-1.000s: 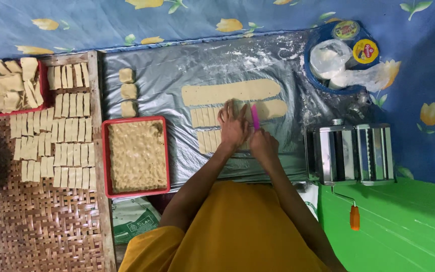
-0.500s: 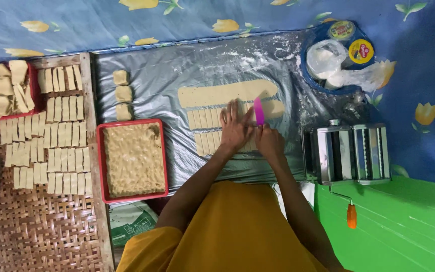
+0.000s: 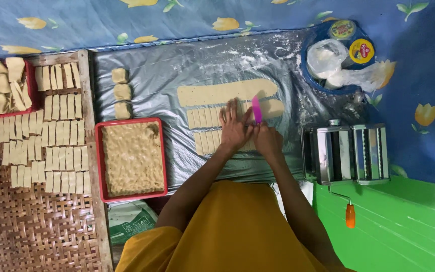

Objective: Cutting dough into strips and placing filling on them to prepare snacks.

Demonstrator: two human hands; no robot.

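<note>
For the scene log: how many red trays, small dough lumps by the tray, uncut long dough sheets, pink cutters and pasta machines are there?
Red trays: 2
Small dough lumps: 3
Uncut long dough sheets: 1
Pink cutters: 1, in the right hand
Pasta machines: 1
Total: 8

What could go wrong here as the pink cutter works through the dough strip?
The left hand presses the dough strip right beside the pink cutter held by the right hand, so fingers could get nicked. The uncut long strip lies close above; a slip might gouge it.
</note>
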